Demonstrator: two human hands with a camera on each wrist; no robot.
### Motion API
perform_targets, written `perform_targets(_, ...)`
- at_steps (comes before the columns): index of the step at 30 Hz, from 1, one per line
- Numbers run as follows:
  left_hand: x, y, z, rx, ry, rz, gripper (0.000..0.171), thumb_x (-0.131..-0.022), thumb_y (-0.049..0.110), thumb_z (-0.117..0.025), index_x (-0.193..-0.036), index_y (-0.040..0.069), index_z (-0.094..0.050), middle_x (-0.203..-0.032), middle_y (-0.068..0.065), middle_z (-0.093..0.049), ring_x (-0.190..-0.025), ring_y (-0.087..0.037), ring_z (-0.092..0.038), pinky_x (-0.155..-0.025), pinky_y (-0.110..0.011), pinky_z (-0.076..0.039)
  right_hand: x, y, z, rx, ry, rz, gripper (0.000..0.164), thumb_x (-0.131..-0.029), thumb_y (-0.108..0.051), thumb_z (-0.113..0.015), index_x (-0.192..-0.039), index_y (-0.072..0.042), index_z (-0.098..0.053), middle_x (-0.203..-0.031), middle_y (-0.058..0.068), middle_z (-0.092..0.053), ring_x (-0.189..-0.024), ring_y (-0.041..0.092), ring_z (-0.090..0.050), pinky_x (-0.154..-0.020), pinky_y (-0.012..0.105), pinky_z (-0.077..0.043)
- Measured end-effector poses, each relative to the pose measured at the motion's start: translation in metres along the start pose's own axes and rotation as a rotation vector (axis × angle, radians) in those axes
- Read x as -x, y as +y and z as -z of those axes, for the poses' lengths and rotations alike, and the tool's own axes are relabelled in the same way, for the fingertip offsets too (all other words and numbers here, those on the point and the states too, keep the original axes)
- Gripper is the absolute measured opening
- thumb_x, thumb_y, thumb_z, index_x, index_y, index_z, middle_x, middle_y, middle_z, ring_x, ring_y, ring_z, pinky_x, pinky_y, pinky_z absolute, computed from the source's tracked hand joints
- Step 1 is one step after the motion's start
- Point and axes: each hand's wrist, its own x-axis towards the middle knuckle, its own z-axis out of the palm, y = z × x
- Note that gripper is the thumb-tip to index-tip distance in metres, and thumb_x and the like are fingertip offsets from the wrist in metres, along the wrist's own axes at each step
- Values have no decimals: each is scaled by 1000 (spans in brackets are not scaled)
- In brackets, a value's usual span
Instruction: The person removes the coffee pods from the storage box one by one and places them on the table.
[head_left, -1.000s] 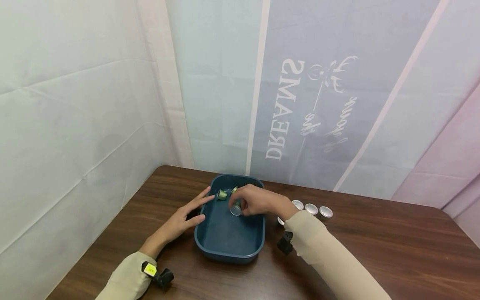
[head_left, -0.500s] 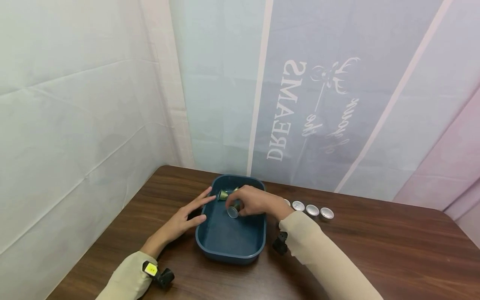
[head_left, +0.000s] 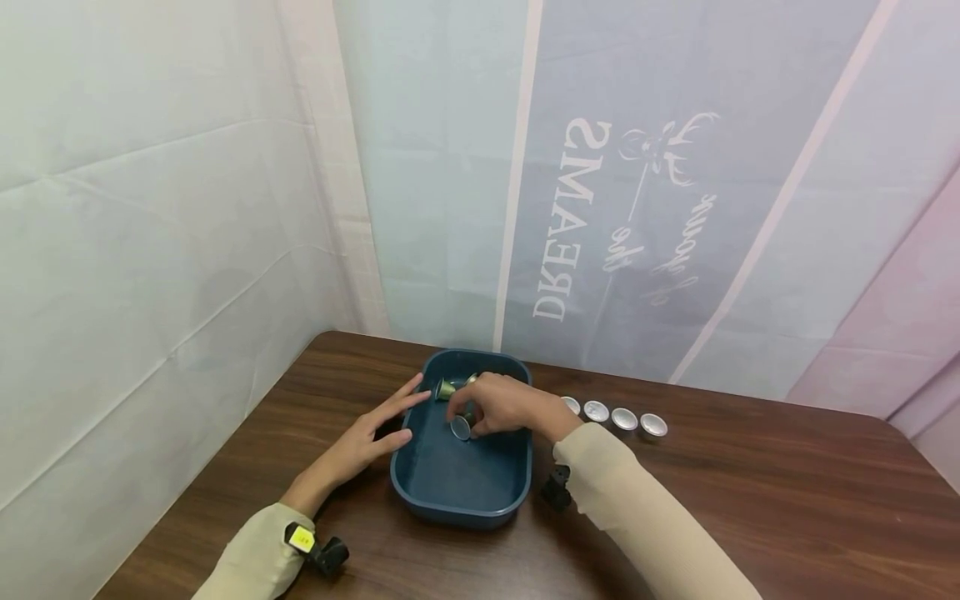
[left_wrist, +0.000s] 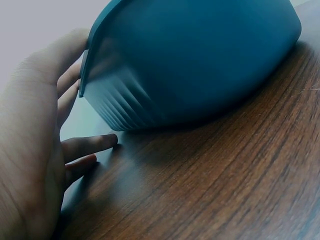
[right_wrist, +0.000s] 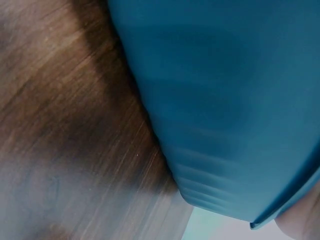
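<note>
Brown wood-grain tabletop (head_left: 787,492) spreads beneath everything, with pale fabric hung behind it. Over the bin, the thumb and fingers of the right hand (head_left: 502,406) are drawn together, pinching a coffee capsule (head_left: 461,427), tilted so its round silvery lid faces the wearer. The left hand (head_left: 367,437) has its fingers long and spread, their tips at the near-left long side of the blue plastic bin (head_left: 465,479); the left wrist view shows the thumb against its rim and two lower fingers near its base.

Within the bin, toward the far end, a green capsule (head_left: 446,389) lies on its side, and another capsule (head_left: 472,377) is mostly hidden by the right hand. On the tabletop beyond the right wrist, four silver-lidded capsules (head_left: 624,419) stand in a row, lids up, the leftmost partly covered by the arm.

Both beige sleeves carry black wrist cameras (head_left: 330,556), the left with a yellow label (head_left: 302,539). Farther back, a blue-grey curtain (head_left: 450,208) bears inverted lettering reading "DREAMS" and a deer's head.
</note>
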Motion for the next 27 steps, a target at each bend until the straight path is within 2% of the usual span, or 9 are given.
perform_targets(4,0,1,-1,2,-3,3,51,-96,2,-49,-146,-1,-36,-157,-21,-13,-141,-42,-14,-102,-68,-19,1,0,1,-1,11,3,35,-81,-14,-77,-113,-27,-68,-85,-10,-65,-66,-1,-59,-58,20,-49)
perform_targets(8,-1,-4,-2,7,-2,2,52,-96,0,-49,-146,1,-36,-157,-20,-12,-141,-40,-14,-102,-68,-19,3,-1,2,-12,30,26,36,-81,-14,-77,-115,-24,-68,-87,-11,-65,-67,-1,-60,-59,19,-49)
perform_targets(16,1,-36,-4,-25,8,0,55,-97,4,-49,-149,11,-34,-159,-7,-11,-143,-31,-18,-102,-66,-22,10,1,11,-54,126,113,35,-81,-15,-78,-115,-17,-69,-102,-11,-66,-73,2,-62,-64,19,-50)
perform_targets(22,1,-39,-4,-23,17,2,55,-96,0,-49,-149,6,-34,-159,-12,-11,-142,-36,-16,-101,-69,-19,21,2,16,-120,191,114,37,-81,-13,-78,-117,-13,-68,-108,-10,-65,-78,4,-62,-69,22,-52)
perform_targets(27,2,-37,-5,-33,19,-3,56,-96,1,-49,-149,10,-34,-159,-7,-11,-143,-33,-14,-102,-68,-19,33,1,20,-130,239,117,37,-82,-15,-77,-117,-20,-67,-109,-12,-65,-79,4,-62,-68,22,-52)
